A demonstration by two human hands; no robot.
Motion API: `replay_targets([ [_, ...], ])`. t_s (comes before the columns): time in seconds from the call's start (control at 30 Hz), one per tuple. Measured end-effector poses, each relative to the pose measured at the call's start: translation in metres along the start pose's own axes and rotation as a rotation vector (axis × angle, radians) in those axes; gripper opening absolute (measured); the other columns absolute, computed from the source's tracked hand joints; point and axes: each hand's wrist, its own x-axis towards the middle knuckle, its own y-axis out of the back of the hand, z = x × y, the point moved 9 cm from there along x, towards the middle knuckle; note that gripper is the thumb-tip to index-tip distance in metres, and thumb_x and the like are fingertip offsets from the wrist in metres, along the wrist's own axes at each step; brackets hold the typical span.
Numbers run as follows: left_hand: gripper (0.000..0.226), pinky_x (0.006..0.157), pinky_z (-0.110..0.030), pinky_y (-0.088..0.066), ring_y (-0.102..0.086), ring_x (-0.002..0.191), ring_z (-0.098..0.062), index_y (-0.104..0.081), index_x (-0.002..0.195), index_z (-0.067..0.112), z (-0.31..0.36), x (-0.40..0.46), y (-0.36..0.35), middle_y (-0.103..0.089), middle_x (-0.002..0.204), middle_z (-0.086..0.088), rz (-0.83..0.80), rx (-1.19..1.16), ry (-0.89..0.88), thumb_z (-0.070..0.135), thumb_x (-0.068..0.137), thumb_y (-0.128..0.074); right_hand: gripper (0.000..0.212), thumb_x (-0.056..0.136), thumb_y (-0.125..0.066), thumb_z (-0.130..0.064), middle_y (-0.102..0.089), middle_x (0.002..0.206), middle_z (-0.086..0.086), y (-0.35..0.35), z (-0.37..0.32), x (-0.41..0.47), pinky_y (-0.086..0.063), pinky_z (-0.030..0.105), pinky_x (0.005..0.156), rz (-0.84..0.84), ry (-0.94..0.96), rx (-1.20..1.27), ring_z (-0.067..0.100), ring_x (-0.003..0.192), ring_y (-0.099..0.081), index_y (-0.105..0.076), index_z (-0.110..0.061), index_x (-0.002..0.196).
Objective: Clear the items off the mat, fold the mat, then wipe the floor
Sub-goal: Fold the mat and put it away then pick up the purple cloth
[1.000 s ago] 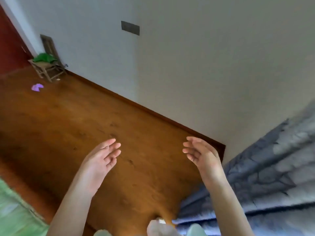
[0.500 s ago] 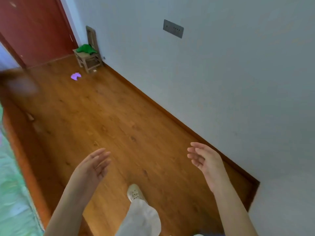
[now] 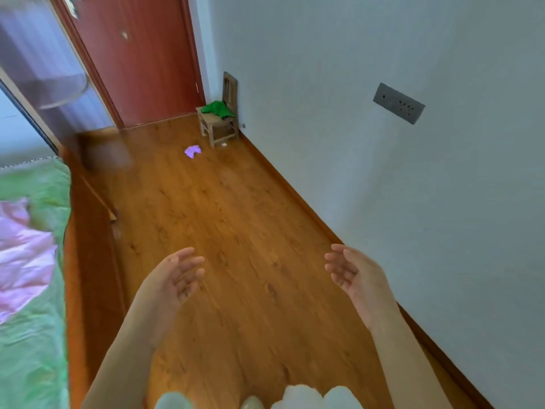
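Hands: your left hand (image 3: 174, 278) and right hand (image 3: 352, 273) are spread, empty.
Mat: not in view.
Floor (image 3: 236, 231): wiping judged pending; purple scrap (image 3: 193, 151) remains.

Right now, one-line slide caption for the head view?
Both hands, left hand and right hand, open and empty above wood floor.

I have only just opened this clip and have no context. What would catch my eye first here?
Two bare, empty hands, the left hand and the right hand, reach forward with open palms over a wooden floor. Farther off, a small purple scrap lies on the floor near a little wooden chair with a green cloth on its seat, beside a red door.
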Motion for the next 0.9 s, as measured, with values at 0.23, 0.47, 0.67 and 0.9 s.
replay_targets([
  [0.23, 0.030, 0.088, -0.033, -0.046, -0.061, 0.104, -0.025, -0.059, 0.115, 0.015, 0.039, 0.091, 0.018, -0.064, 0.112, -0.011, 0.089, -0.052, -0.015, 0.025, 0.099, -0.035, 0.021, 0.095, -0.049, -0.019, -0.070, 0.097, 0.011, -0.095, -0.017, 0.101, -0.054, 0.029, 0.075, -0.172, -0.055, 0.010, 0.023, 0.086, -0.068, -0.065, -0.010, 0.104],
  [0.47, 0.028, 0.098, -0.038, -0.043, -0.060, 0.108, -0.024, -0.061, 0.110, 0.017, 0.091, 0.220, 0.019, -0.066, 0.113, -0.010, 0.187, -0.143, -0.062, 0.021, 0.099, -0.035, 0.022, 0.095, -0.050, -0.023, -0.071, 0.097, 0.010, -0.193, -0.069, 0.232, -0.055, 0.027, 0.072, -0.334, -0.010, -0.058, 0.021, 0.086, -0.069, -0.065, -0.011, 0.106],
  [0.67, 0.026, 0.087, -0.032, -0.046, -0.063, 0.097, -0.020, -0.062, 0.106, 0.017, 0.137, 0.325, 0.000, -0.068, 0.104, -0.007, 0.279, -0.195, -0.113, 0.022, 0.099, -0.037, 0.021, 0.095, -0.050, -0.021, -0.071, 0.096, 0.010, -0.258, -0.132, 0.339, -0.055, 0.025, 0.070, -0.421, 0.025, -0.140, 0.021, 0.085, -0.068, -0.066, -0.011, 0.104],
  [0.9, 0.027, 0.083, -0.033, -0.046, -0.064, 0.098, -0.022, -0.063, 0.110, 0.015, 0.151, 0.419, 0.015, -0.069, 0.105, -0.008, 0.356, -0.226, -0.077, 0.024, 0.098, -0.040, 0.023, 0.095, -0.049, -0.021, -0.070, 0.097, 0.010, -0.340, -0.153, 0.436, -0.056, 0.023, 0.070, -0.483, -0.011, -0.202, 0.020, 0.085, -0.068, -0.065, -0.010, 0.106],
])
